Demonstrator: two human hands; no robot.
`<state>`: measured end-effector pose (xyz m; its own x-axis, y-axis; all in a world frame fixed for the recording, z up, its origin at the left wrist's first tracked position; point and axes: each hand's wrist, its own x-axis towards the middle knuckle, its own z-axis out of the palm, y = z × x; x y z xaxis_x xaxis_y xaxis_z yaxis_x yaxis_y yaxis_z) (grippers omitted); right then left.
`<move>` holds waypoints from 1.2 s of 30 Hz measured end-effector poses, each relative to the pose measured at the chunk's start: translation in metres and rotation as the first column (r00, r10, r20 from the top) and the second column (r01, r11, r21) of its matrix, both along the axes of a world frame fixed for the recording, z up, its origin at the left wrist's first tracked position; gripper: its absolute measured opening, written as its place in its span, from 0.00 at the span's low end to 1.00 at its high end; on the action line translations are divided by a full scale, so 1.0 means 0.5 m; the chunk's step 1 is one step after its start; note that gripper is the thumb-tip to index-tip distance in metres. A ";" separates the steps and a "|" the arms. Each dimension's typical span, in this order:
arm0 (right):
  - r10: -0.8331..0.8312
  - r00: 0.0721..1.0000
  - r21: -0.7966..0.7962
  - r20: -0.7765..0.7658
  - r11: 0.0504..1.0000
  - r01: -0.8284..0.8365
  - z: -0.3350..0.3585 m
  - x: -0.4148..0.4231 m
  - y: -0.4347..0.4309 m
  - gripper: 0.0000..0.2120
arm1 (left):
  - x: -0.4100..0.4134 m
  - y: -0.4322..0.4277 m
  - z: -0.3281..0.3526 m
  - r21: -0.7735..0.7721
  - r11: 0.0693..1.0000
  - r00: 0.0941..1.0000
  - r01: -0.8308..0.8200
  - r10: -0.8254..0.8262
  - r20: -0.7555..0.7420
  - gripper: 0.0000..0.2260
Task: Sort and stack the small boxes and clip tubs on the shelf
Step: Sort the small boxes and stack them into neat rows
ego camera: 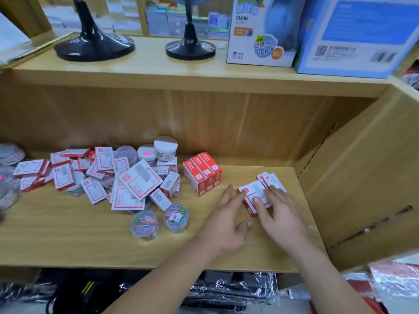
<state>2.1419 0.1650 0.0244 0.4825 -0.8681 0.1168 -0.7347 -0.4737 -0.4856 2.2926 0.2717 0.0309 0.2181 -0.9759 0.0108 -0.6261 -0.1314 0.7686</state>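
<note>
A loose heap of small red-and-white boxes (127, 177) covers the left half of the wooden shelf (68, 234). A neat block of three upright red boxes (201, 173) stands beside it. Two clear clip tubs (145, 224) (176, 217) with coloured clips stand in front of the heap; white-lidded tubs (165, 147) sit behind it. At the right, a low stack of red-and-white boxes (255, 196) lies flat, with smaller boxes (269, 179) just behind. My left hand (226, 220) touches the stack's left edge with fingers spread. My right hand (278, 211) rests on top of it.
Two black globe stands (95, 44) (190, 47) and two globe cartons (263, 30) (356, 35) sit on the shelf above. The cabinet's side wall (362, 177) closes the right end. Plastic-wrapped goods (238, 288) lie below the shelf edge.
</note>
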 end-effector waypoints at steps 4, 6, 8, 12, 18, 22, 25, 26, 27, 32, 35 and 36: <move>-0.001 0.999 -0.054 0.032 0.999 0.003 0.024 0.036 -0.011 0.23 | 0.051 0.080 0.033 -0.174 0.984 0.993 -0.035 0.054 0.107 0.22; 0.068 0.992 -0.052 0.107 0.997 -0.062 0.043 0.091 -0.003 0.23 | 0.088 0.116 0.042 -0.280 0.951 0.961 -0.134 0.193 0.196 0.18; 0.154 0.975 -0.047 0.157 0.988 -0.149 0.064 0.159 0.015 0.25 | 0.122 0.151 0.047 -0.350 0.898 0.913 -0.266 0.352 0.208 0.15; 0.179 0.973 0.019 0.142 0.983 -0.184 0.072 0.267 0.025 0.39 | 0.153 0.211 0.049 -0.342 0.861 0.886 -0.377 0.443 0.138 0.14; 0.150 0.980 0.098 0.130 0.982 -0.163 0.055 0.320 0.021 0.34 | 0.162 0.246 0.042 -0.372 0.855 0.894 -0.361 0.431 0.124 0.12; 0.142 0.980 0.098 0.139 0.983 -0.156 0.084 0.281 0.036 0.34 | 0.154 0.247 0.049 -0.382 0.856 0.887 -0.347 0.432 0.162 0.12; 0.098 0.973 0.094 0.210 0.988 -0.120 0.108 0.213 0.070 0.32 | 0.126 0.223 0.047 -0.404 0.858 0.906 -0.317 0.400 0.140 0.12; 0.088 0.968 0.087 0.237 0.990 -0.111 0.110 0.185 0.081 0.31 | 0.112 0.212 0.043 -0.399 0.867 0.920 -0.298 0.372 0.123 0.12; 0.083 0.963 0.089 0.257 0.990 -0.109 0.110 0.156 0.092 0.29 | 0.097 0.200 0.037 -0.387 0.878 0.932 -0.282 0.346 0.105 0.12; 0.079 0.955 0.188 0.286 0.973 -0.137 0.082 0.030 0.152 0.31 | 0.039 0.162 -0.005 -0.289 0.934 0.972 -0.212 0.232 0.034 0.11; 0.042 0.965 0.195 0.258 0.976 -0.094 0.065 -0.025 0.165 0.33 | 0.012 0.144 -0.019 -0.243 0.962 0.985 -0.127 0.150 0.081 0.13; 0.036 0.967 0.182 0.253 0.980 -0.084 0.064 -0.040 0.165 0.34 | 0.004 0.137 -0.022 -0.231 0.968 0.989 -0.103 0.125 0.080 0.13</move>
